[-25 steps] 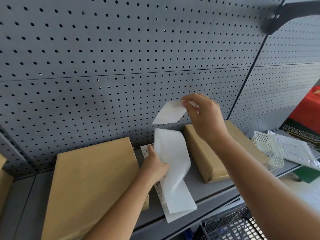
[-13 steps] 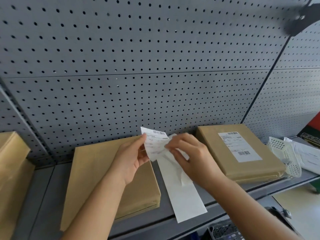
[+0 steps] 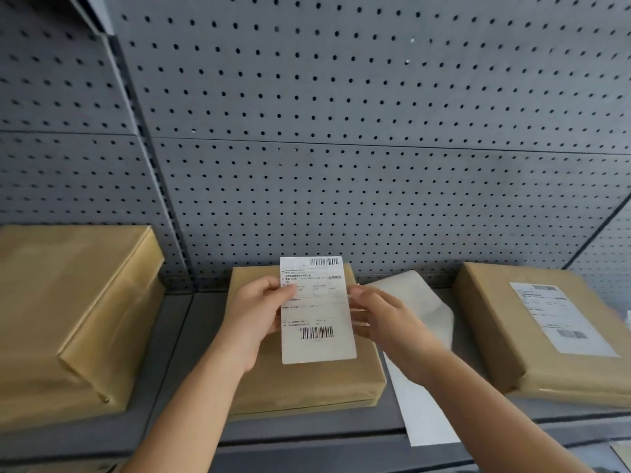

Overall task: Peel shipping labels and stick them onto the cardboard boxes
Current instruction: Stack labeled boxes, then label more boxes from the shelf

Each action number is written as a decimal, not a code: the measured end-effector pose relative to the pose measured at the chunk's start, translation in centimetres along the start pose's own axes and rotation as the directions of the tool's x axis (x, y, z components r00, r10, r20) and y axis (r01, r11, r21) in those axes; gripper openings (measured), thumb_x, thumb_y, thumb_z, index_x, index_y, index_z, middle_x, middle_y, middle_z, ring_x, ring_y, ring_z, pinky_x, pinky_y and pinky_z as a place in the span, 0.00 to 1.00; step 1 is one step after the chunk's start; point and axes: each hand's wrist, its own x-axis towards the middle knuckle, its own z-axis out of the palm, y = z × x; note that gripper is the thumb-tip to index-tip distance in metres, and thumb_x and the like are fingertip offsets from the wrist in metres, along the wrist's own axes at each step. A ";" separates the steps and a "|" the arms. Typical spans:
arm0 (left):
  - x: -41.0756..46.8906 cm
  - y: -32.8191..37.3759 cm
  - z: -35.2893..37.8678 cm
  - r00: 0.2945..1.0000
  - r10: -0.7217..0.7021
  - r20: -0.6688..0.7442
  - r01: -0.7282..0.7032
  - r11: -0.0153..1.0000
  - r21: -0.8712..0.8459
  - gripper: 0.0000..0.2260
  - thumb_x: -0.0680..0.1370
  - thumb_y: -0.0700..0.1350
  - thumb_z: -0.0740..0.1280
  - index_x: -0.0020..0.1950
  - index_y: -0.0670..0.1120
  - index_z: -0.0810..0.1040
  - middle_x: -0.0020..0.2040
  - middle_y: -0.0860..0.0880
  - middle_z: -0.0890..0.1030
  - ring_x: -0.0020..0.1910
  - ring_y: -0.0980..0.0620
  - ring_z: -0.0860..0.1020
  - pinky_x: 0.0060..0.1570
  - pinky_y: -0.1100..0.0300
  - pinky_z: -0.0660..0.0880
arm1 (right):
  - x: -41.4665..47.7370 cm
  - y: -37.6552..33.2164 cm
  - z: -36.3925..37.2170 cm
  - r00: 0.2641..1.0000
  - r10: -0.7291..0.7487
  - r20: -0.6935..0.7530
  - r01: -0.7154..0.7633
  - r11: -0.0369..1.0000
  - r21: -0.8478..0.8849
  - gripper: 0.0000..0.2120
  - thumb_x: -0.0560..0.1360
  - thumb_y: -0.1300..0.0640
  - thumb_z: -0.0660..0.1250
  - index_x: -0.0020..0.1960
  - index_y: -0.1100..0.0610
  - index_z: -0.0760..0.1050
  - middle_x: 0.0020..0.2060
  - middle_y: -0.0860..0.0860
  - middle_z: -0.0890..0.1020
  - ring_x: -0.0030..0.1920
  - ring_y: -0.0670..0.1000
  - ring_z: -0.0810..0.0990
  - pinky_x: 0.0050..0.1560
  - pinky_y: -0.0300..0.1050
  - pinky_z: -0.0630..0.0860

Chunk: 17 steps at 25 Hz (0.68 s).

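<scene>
White shipping label (image 3: 317,312) held print up just above the middle cardboard box (image 3: 307,384); pinched at its left edge by the left hand (image 3: 254,319) and at its right edge by the right hand (image 3: 386,322), the latter grip blurred.

1. Square the label with the box edges.
2. Hold it taut and lower one end first.
3. Smooth toward the other end to avoid creases.

Room: bare brown top showing left, right and in front of the label. Peeled backing strip (image 3: 420,387) lying on the shelf (image 3: 177,387) just right of the box, overhanging the front lip. Labelled box (image 3: 512,336) beyond it; unlabelled box (image 3: 68,319) well to the left.
</scene>
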 end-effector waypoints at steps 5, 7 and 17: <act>-0.3 -0.8 -2.7 1.000 0.006 -0.017 -0.005 0.998 0.062 0.05 0.81 0.42 0.69 0.53 0.45 0.85 0.47 0.50 0.89 0.47 0.51 0.88 0.53 0.46 0.84 | 2.2 1.0 3.3 0.997 -0.005 -0.078 -0.006 0.990 -0.140 0.11 0.82 0.54 0.64 0.51 0.60 0.81 0.47 0.53 0.88 0.52 0.58 0.85 0.56 0.53 0.82; -0.1 -1.2 -3.4 0.999 0.034 -0.021 -0.031 0.991 0.133 0.06 0.82 0.42 0.69 0.54 0.46 0.85 0.47 0.51 0.89 0.47 0.53 0.87 0.52 0.48 0.85 | 2.8 1.1 4.0 0.992 -0.041 -0.116 0.009 0.965 -0.261 0.10 0.82 0.55 0.65 0.49 0.60 0.81 0.45 0.51 0.88 0.48 0.57 0.86 0.50 0.49 0.83; 2.3 -2.7 -3.6 0.970 0.238 -0.049 -0.161 0.780 0.604 0.06 0.81 0.42 0.69 0.53 0.47 0.85 0.47 0.55 0.84 0.42 0.62 0.80 0.35 0.76 0.73 | 5.0 1.9 4.7 0.961 -0.181 -0.211 0.010 0.782 -0.623 0.07 0.79 0.54 0.67 0.45 0.53 0.80 0.41 0.48 0.86 0.43 0.52 0.84 0.45 0.50 0.81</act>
